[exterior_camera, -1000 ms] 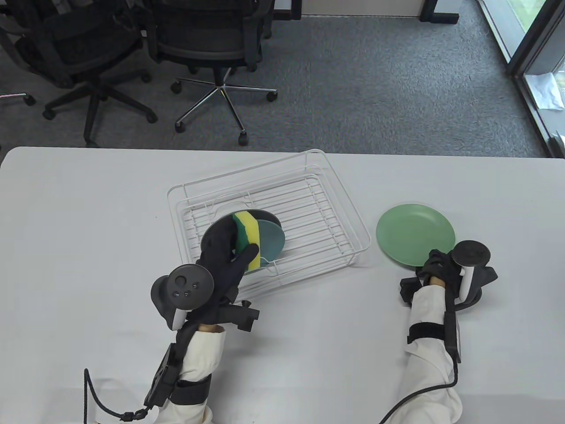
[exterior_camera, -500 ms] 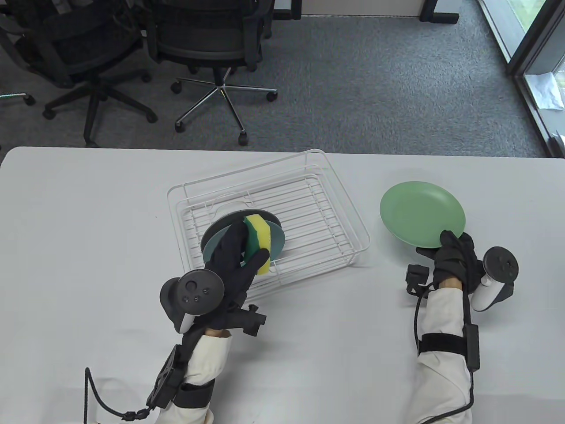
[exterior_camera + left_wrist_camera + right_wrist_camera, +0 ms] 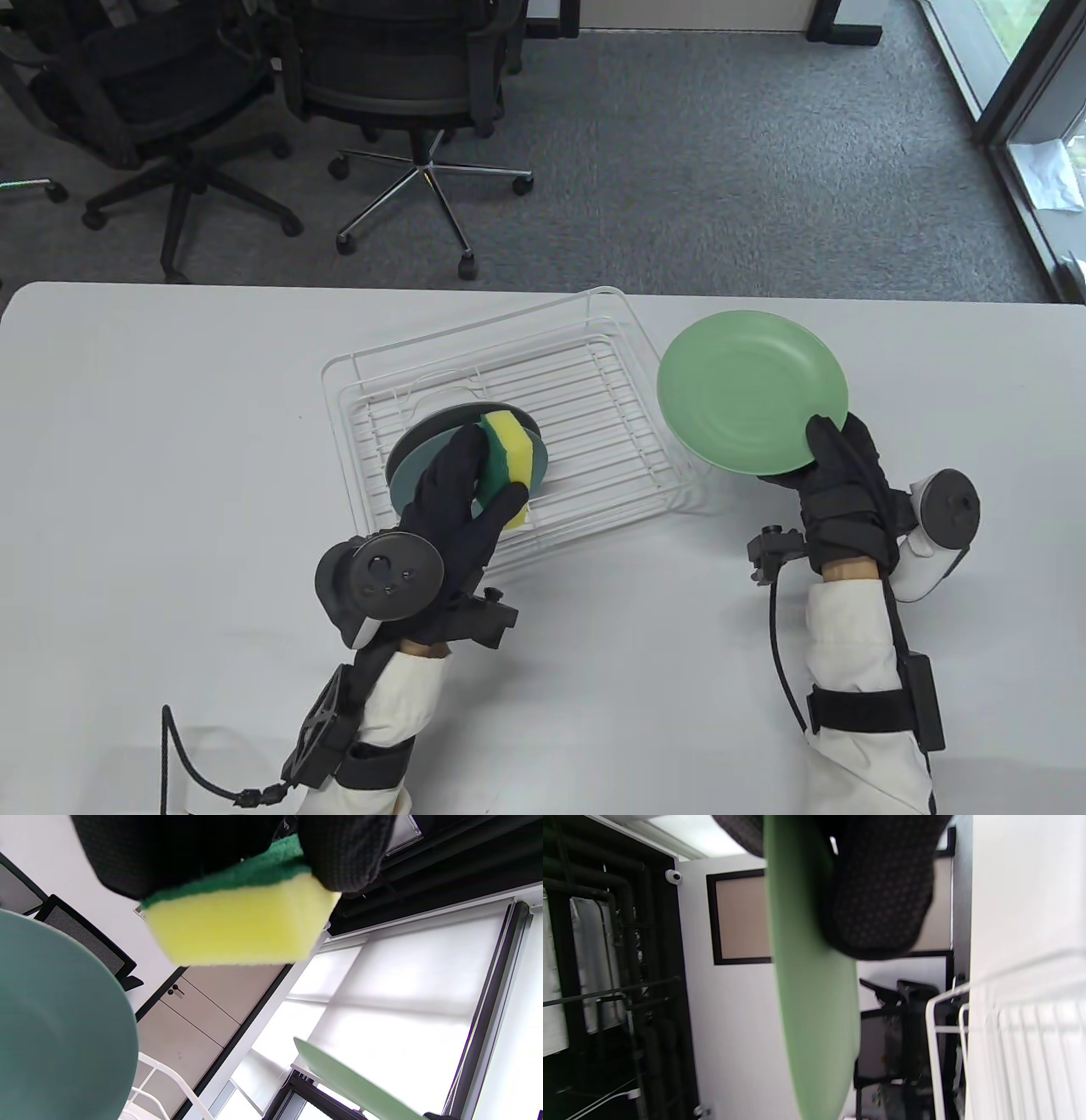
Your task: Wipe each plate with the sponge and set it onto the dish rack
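The left hand [image 3: 454, 501] grips a yellow and green sponge [image 3: 509, 458], fingers and thumb curled round it, over the near left corner of the white wire dish rack [image 3: 594, 340], which sits at the middle of the tabletop [image 3: 170, 424] toward its far edge. Below the sponge, two plates stand propped in the rack: a teal plate [image 3: 416, 480] and a dark plate [image 3: 441, 418] behind it; whether the sponge touches the teal one is hard to tell. The right hand [image 3: 836, 480] pinches the near rim of a light green plate [image 3: 751, 390], held tilted off the tabletop, just beside the rack's right end.
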The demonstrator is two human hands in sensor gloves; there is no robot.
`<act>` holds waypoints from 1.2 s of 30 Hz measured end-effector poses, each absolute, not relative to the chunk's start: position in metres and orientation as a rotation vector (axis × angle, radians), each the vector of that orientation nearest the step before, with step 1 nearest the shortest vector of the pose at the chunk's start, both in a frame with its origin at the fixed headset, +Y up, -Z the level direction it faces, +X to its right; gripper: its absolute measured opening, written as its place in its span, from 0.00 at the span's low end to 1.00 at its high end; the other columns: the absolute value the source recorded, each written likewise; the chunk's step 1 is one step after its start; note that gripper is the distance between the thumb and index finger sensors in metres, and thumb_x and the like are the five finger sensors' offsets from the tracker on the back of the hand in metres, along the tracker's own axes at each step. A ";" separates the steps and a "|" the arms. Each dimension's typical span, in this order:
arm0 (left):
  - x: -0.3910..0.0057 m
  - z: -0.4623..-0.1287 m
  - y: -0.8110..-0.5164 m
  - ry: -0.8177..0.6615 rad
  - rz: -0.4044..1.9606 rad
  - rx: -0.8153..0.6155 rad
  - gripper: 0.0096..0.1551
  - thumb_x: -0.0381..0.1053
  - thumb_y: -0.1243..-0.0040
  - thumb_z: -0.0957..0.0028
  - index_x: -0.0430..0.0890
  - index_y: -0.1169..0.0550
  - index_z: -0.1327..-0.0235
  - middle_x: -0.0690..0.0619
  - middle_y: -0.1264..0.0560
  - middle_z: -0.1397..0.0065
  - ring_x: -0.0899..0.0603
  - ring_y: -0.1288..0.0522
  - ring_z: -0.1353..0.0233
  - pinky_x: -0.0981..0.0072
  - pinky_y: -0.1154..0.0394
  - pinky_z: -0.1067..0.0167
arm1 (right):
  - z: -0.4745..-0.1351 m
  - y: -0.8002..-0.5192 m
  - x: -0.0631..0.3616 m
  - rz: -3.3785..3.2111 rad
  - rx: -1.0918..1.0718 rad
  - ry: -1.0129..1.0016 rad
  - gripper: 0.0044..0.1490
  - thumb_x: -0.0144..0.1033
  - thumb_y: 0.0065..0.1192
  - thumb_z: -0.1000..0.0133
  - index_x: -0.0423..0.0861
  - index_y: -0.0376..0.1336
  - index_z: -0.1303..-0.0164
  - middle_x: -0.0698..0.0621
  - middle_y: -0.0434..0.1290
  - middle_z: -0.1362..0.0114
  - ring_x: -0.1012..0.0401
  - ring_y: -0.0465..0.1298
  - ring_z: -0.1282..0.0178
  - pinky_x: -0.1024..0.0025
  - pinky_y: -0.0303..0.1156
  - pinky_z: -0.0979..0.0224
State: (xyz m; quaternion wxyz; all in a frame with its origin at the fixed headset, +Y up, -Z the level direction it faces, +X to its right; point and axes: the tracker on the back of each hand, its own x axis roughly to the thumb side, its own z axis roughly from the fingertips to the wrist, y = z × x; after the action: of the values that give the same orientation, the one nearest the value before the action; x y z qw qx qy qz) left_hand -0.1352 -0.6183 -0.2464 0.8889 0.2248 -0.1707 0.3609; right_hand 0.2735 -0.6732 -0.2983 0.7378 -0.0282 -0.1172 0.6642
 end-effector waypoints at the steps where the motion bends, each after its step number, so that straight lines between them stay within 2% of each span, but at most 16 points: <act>1: -0.134 -0.246 -0.618 -0.358 0.743 0.470 0.43 0.55 0.37 0.43 0.33 0.33 0.21 0.32 0.25 0.26 0.31 0.20 0.33 0.47 0.19 0.41 | -0.296 -0.673 0.270 1.452 -0.042 -0.248 0.39 0.31 0.47 0.30 0.18 0.41 0.25 0.24 0.63 0.31 0.43 0.78 0.42 0.69 0.84 0.48; 9: -0.118 -0.238 -0.615 -0.408 0.629 0.499 0.41 0.55 0.36 0.44 0.37 0.31 0.21 0.34 0.24 0.26 0.31 0.20 0.33 0.47 0.19 0.41 | -0.284 -0.670 0.241 1.502 0.133 -0.184 0.39 0.31 0.49 0.31 0.18 0.42 0.25 0.23 0.63 0.31 0.42 0.78 0.43 0.68 0.84 0.49; 14: -0.104 -0.235 -0.619 -0.432 0.474 0.494 0.41 0.55 0.36 0.45 0.38 0.30 0.21 0.35 0.23 0.26 0.32 0.20 0.33 0.48 0.19 0.41 | -0.279 -0.672 0.224 1.500 0.205 -0.096 0.39 0.31 0.49 0.31 0.18 0.43 0.25 0.22 0.64 0.32 0.41 0.78 0.44 0.68 0.84 0.50; 22: -0.091 -0.236 -0.626 -0.424 0.250 0.488 0.40 0.55 0.35 0.45 0.40 0.28 0.22 0.36 0.23 0.26 0.32 0.20 0.32 0.47 0.20 0.39 | -0.274 -0.665 0.209 1.605 0.304 -0.096 0.40 0.31 0.51 0.32 0.18 0.44 0.25 0.22 0.65 0.33 0.40 0.79 0.45 0.67 0.84 0.51; 27: -0.080 -0.237 -0.629 -0.451 0.105 0.411 0.40 0.56 0.34 0.47 0.41 0.27 0.22 0.37 0.22 0.26 0.33 0.20 0.33 0.49 0.19 0.40 | -0.273 -0.664 0.205 1.635 0.348 -0.072 0.41 0.31 0.52 0.32 0.18 0.44 0.25 0.21 0.64 0.33 0.39 0.78 0.45 0.65 0.84 0.52; 29: -0.076 -0.238 -0.630 -0.462 0.042 0.333 0.40 0.56 0.34 0.47 0.41 0.27 0.22 0.38 0.22 0.27 0.34 0.19 0.34 0.50 0.19 0.40 | -0.273 -0.664 0.202 1.644 0.363 -0.051 0.42 0.32 0.53 0.32 0.17 0.44 0.25 0.20 0.64 0.33 0.38 0.78 0.45 0.64 0.84 0.52; 34: -0.064 -0.238 -0.634 -0.504 -0.043 0.184 0.41 0.57 0.34 0.47 0.41 0.28 0.22 0.38 0.22 0.26 0.34 0.19 0.33 0.51 0.19 0.40 | -0.270 -0.662 0.190 1.702 0.429 -0.028 0.43 0.31 0.55 0.33 0.17 0.43 0.25 0.19 0.63 0.32 0.36 0.77 0.44 0.62 0.84 0.52; 36: -0.061 -0.237 -0.635 -0.516 -0.047 0.174 0.41 0.57 0.35 0.47 0.42 0.28 0.22 0.39 0.22 0.26 0.35 0.19 0.33 0.51 0.19 0.40 | -0.270 -0.662 0.185 1.716 0.437 -0.017 0.44 0.31 0.55 0.33 0.16 0.43 0.25 0.18 0.63 0.32 0.35 0.77 0.43 0.61 0.85 0.51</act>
State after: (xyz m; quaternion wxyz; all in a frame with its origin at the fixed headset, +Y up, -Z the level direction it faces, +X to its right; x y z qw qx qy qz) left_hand -0.0607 -0.6345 -0.2366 0.9628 0.0859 -0.2549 -0.0232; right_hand 0.1852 -0.6623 -0.2696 0.6330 0.1912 -0.0075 0.7501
